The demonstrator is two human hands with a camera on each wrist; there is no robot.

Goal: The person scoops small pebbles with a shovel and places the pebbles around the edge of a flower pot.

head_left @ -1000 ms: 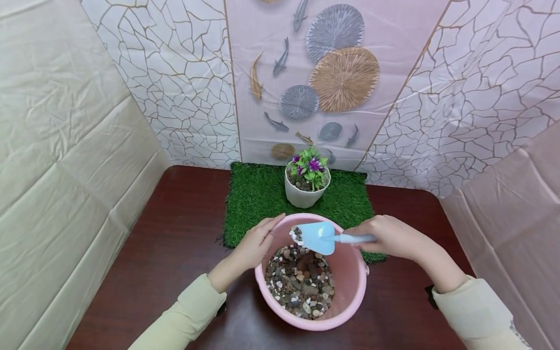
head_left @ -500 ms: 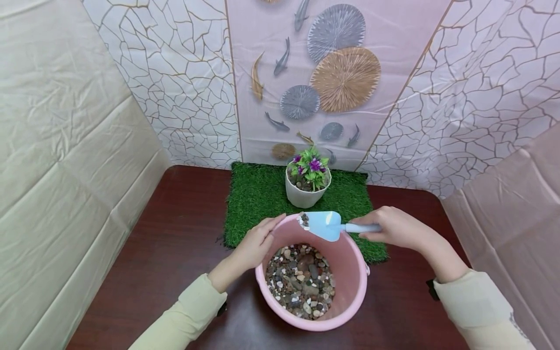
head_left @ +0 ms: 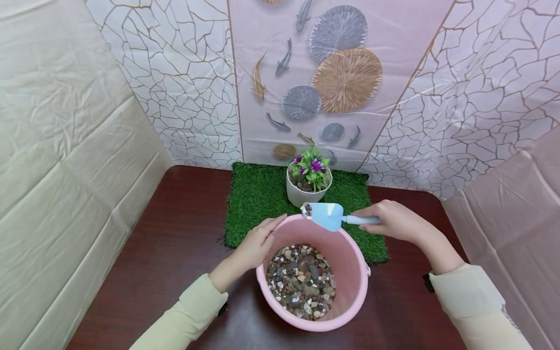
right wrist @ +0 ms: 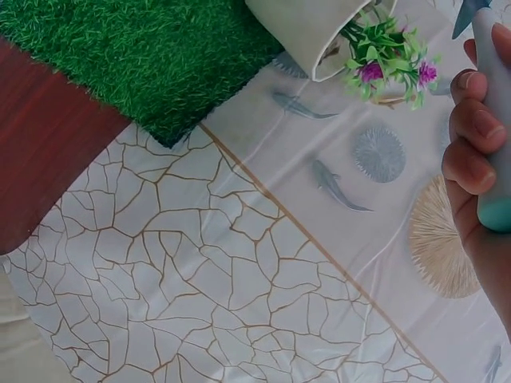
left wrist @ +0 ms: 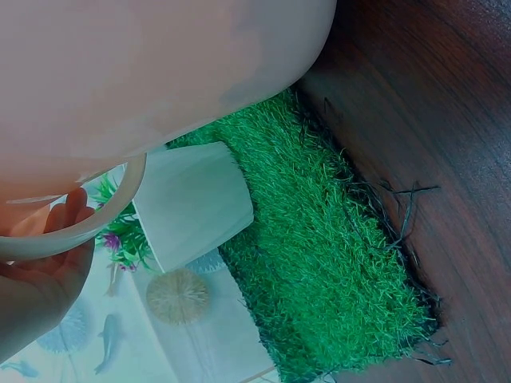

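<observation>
My right hand [head_left: 395, 221] grips the handle of a light blue hand trowel [head_left: 325, 215], its fingers curled round the grip [right wrist: 497, 120] in the right wrist view. A few small pebbles [head_left: 306, 210] sit on the trowel's tip. The blade is above the far rim of a pink bucket [head_left: 362, 296], near the white flower pot [head_left: 300, 196]. Inside the bucket lie many mixed pebbles [head_left: 299, 287]. My left hand [head_left: 253, 245] holds the bucket's left rim; the left wrist view shows its fingers [left wrist: 70, 209] at the pale rim.
Purple flowers with green leaves [head_left: 313, 167] stand in the pot, with stones round them. Under the pot lies a green artificial grass mat [head_left: 258, 194] on the dark red-brown table [head_left: 188, 218]. Patterned cloth [head_left: 188, 87] hangs behind, and pale fabric walls close both sides.
The right hand has raised the trowel with its pebbles out from over the bucket's inside, away from me toward the flower pot. The left hand and bucket have stayed in place.
</observation>
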